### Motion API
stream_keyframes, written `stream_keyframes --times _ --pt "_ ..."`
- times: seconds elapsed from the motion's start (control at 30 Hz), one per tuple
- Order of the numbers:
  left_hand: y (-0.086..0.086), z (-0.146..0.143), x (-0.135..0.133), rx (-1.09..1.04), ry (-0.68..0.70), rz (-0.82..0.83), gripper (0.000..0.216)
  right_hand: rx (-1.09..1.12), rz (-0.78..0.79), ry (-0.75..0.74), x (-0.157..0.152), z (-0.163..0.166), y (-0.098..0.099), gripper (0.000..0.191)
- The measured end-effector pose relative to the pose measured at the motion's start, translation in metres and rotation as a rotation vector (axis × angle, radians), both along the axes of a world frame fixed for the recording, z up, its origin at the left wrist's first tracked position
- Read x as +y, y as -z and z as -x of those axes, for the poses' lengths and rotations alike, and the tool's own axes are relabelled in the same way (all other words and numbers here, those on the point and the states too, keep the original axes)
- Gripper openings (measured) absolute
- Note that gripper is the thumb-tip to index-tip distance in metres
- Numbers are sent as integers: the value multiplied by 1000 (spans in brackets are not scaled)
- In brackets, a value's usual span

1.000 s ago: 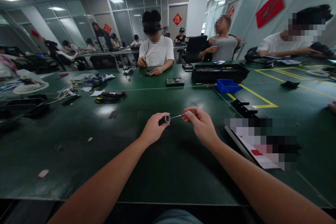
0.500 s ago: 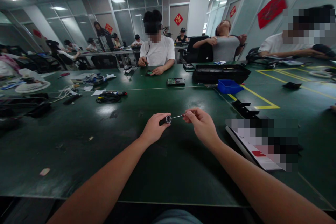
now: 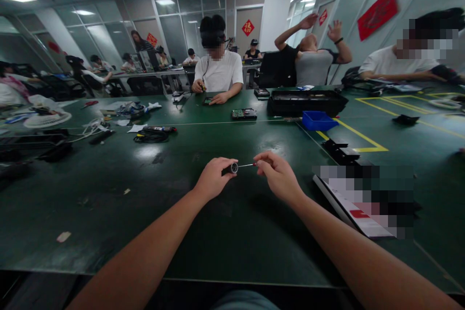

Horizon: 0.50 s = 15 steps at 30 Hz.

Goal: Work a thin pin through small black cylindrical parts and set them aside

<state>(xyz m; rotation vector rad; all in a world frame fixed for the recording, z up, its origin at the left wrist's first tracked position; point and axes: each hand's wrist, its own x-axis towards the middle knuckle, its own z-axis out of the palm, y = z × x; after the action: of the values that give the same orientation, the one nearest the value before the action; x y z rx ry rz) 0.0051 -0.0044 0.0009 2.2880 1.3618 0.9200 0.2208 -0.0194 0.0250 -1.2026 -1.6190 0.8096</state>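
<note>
My left hand [image 3: 213,180] is closed round a short black cylinder [image 3: 234,168] whose round, silver-rimmed end faces me. In my right hand [image 3: 280,177] I pinch the red handle of a thin screwdriver [image 3: 246,165]. Its metal shaft points left, and the tip is at the silver-rimmed end of the cylinder. Whether the tip sits in a screw there is too small to see. Both hands are above the green table [image 3: 218,247].
To my right lie a white box-like item [image 3: 337,206], partly blurred, and black brackets [image 3: 341,151]. Farther off are a blue tray [image 3: 318,120], a black casing [image 3: 307,102] and a circuit board [image 3: 244,114]. Coiled black cable [image 3: 154,134] lies left. A co-worker [image 3: 218,70] sits opposite.
My hands stay nearly in place; the right fingers shift slightly on the screwdriver and its shaft lies more level. A person in the background at the right has raised both arms.
</note>
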Motion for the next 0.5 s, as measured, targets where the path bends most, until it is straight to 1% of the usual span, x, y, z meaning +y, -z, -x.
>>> stream_keyframes --times 0.13,0.17,0.3,0.4,0.47,0.5 --pt "-1 -1 -2 -1 6 15 37 -33 27 37 -2 1 -2 40" --pt "-1 -1 -2 -6 8 19 37 -44 34 45 -2 1 -3 40" --pt "-2 -1 -2 -26 0 22 37 -9 0 16 -2 1 -1 27" --pt "-3 -1 -2 -31 -8 23 36 -6 -8 -14 -2 1 1 29" --pt "-4 -1 -2 -25 -6 35 36 -20 -3 6 -3 1 2 30" --pt "-4 -1 -2 -22 -4 40 36 -12 -6 29 -3 1 3 27"
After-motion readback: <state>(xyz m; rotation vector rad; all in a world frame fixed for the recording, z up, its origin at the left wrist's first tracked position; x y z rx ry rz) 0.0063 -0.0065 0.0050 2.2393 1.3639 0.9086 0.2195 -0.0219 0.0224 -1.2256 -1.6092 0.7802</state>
